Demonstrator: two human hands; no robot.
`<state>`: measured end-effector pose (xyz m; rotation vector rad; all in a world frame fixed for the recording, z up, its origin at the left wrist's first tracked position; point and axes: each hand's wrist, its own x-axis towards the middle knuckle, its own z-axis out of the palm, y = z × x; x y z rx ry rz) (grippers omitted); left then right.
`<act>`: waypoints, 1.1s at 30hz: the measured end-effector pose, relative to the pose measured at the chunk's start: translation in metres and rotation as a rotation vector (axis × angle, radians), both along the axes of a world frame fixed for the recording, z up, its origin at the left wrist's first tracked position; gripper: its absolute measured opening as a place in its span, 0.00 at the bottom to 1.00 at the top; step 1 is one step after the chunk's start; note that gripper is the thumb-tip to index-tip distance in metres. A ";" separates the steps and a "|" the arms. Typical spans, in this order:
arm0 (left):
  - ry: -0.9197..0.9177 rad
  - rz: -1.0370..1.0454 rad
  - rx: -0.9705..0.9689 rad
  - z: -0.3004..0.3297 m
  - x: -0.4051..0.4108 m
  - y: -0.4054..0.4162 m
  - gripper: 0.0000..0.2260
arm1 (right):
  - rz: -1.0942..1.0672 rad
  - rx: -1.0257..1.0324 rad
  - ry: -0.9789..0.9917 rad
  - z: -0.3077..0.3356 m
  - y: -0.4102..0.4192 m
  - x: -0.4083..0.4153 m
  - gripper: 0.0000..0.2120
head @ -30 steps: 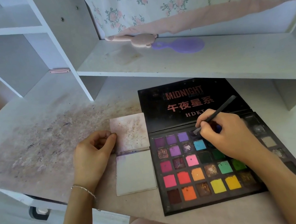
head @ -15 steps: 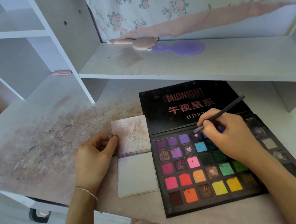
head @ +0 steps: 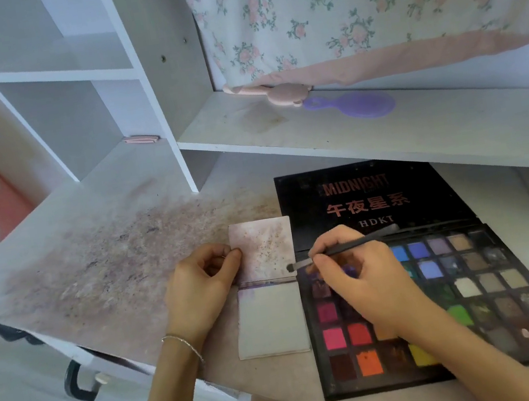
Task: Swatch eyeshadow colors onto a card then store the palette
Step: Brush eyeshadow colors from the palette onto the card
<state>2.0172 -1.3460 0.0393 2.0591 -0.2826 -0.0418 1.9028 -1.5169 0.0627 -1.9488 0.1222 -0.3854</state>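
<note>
Black palette (head: 498, 288) lies open on the desk (head: 92, 262), card (head: 268, 289) just left of it. Left hand (head: 201, 290) pinches the card's edge; right hand (head: 361, 275) grips a brush (head: 343, 250), tip at the card's right edge.

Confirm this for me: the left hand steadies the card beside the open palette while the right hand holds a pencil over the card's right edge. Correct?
Not quite. The head view shows the right hand holding a makeup brush, not a pencil. The rest holds: the left hand steadies the card beside the open palette.
</note>
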 end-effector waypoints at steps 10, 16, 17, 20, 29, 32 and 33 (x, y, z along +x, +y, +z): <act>0.019 -0.028 0.019 0.001 -0.001 0.001 0.03 | 0.083 -0.104 0.011 -0.011 0.029 0.014 0.05; 0.007 -0.032 0.018 0.001 -0.001 0.001 0.04 | 0.113 -0.096 0.066 -0.012 0.030 0.015 0.06; 0.004 -0.032 0.021 0.001 -0.001 0.001 0.04 | 0.115 -0.093 0.076 -0.012 0.030 0.015 0.06; 0.010 -0.027 0.024 0.001 -0.001 0.000 0.03 | 0.109 -0.093 0.088 -0.012 0.031 0.014 0.06; 0.021 -0.005 0.036 0.002 -0.001 -0.001 0.03 | 0.146 -0.104 0.111 -0.010 0.031 0.014 0.09; 0.020 0.000 0.043 0.001 -0.001 -0.001 0.03 | 0.130 -0.107 0.091 -0.009 0.031 0.015 0.09; 0.021 0.003 0.043 0.001 -0.001 -0.001 0.03 | 0.128 -0.111 0.089 -0.009 0.031 0.015 0.08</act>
